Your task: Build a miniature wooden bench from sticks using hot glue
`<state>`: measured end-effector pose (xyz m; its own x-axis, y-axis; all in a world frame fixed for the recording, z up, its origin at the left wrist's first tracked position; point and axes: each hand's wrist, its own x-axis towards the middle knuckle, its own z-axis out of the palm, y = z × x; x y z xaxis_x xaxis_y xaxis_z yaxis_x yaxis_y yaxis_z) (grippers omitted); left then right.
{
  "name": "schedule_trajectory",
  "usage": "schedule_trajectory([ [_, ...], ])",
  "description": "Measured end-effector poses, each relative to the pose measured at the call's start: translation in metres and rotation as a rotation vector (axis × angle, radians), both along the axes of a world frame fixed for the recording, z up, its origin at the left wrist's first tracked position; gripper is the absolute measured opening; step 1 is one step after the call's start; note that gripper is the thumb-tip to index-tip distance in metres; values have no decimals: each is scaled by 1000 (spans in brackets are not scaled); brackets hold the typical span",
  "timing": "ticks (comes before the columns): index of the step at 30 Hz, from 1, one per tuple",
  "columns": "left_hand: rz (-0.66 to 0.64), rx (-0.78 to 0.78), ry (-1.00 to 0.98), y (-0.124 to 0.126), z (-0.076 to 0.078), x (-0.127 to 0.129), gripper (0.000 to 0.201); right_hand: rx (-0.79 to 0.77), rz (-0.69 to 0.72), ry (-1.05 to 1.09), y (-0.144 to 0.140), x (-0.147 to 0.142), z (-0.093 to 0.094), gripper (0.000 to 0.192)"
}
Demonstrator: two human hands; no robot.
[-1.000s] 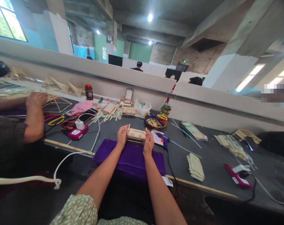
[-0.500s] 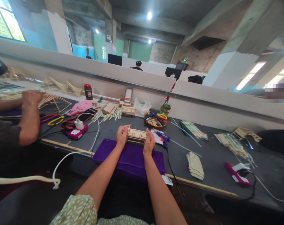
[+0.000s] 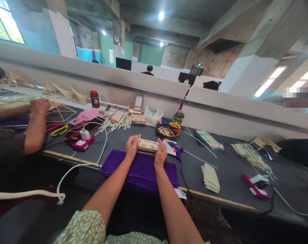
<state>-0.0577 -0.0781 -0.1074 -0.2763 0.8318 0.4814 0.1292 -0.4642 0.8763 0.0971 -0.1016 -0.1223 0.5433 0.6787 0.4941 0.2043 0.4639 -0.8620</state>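
I hold a small model made of pale wooden sticks between both hands, just above the far edge of a purple cloth on the dark table. My left hand grips its left end. Its right end sits in my right hand. A blue hot-glue gun lies just right of my right hand, its black cord running off the table's front edge.
A co-worker's arm rests on the table at the left near yellow-handled scissors and a pink power adapter. Behind the model: loose sticks, a basket. To the right: stick packets, another pink adapter.
My hands and the stick model have stayed in place; the view has drifted slightly. The co-worker's hand at the left has shifted a little among the stick frames.
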Motion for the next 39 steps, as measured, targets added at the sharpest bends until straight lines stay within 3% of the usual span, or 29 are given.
schedule_trajectory([
  [29, -30, 7, 37, 1, -6, -1, 39, 8, -37, -32, -4, -2, 3, 44],
  [39, -5, 66, 94, -4, 2, -1, 38, 15, -5, -81, -4, -3, 2, 42],
])
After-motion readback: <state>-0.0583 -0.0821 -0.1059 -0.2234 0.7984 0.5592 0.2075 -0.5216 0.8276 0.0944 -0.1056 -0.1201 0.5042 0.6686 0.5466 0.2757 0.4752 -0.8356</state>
